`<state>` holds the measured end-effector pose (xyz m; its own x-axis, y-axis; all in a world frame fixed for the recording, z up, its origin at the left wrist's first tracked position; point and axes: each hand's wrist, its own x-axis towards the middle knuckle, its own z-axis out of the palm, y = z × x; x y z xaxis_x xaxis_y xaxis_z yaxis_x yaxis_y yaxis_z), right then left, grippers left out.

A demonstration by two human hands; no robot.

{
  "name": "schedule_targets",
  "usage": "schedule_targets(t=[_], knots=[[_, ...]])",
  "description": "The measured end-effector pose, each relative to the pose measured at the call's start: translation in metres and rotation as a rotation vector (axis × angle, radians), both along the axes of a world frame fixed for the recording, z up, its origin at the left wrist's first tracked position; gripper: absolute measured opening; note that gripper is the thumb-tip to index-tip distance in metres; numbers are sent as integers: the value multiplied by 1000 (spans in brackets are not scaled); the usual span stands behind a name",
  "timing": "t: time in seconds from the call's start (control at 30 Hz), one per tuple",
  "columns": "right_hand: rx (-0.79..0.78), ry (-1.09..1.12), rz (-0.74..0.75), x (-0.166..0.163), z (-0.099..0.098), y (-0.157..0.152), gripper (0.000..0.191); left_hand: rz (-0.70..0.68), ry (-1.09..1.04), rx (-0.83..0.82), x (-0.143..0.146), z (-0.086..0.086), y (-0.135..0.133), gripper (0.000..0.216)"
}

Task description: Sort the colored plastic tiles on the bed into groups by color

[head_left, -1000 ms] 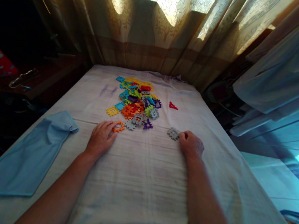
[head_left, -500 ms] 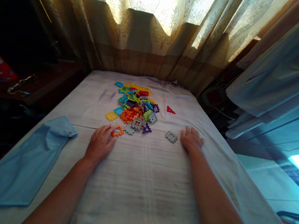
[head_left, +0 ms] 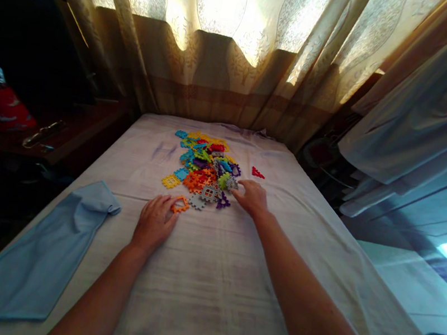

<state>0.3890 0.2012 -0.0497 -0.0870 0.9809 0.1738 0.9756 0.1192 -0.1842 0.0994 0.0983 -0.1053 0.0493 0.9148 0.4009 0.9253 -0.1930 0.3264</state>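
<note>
A heap of colourful plastic interlocking tiles (head_left: 200, 178) lies on the white sheet in front of me. My left hand (head_left: 154, 224) rests palm down at the near left of the heap, its fingers stretched out and touching an orange open-framed tile (head_left: 181, 204). At the heap's right side, my right hand (head_left: 253, 196) has its thumb and fingertips on the edge of a grey tile (head_left: 232, 183). A purple tile (head_left: 224, 201) and a grey window-like tile (head_left: 209, 193) lie close by. Further right is a small red triangular piece (head_left: 258, 172).
A folded light blue cloth (head_left: 36, 251) lies along the left edge of the sheet (head_left: 205, 283). Patterned curtains (head_left: 222, 71) hang behind. On the left, a dark cabinet bears a red item (head_left: 1, 108); pale cloths (head_left: 418, 119) hang on the right.
My right hand has moved left from the sheet to the heap's grey tile. The loose grey tile that lay beside it no longer shows. My left hand stays by the orange tile.
</note>
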Motion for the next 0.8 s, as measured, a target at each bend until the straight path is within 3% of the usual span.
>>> schedule_targets(t=[0.13,0.27,0.43,0.57,0.7,0.8], knots=[[-31,-14,12,-22,-6,-1,38,-5,3,-4,0,0,0,43],[-42,91,-90,-9,-1,3,29,-9,5,-11,0,1,-1,43],[40,627,-288,45,-1,-4,37,-19,12,-16,-1,2,0,44],[-40,978,-319,84,-11,-18,40,-22,31,-23,-2,3,1,45],[-78,1032,-331,96,-21,-22,31,-33,46,-22,-3,4,1,46],[-99,923,-345,97,-24,-19,24,-37,52,-24,-4,5,1,47]])
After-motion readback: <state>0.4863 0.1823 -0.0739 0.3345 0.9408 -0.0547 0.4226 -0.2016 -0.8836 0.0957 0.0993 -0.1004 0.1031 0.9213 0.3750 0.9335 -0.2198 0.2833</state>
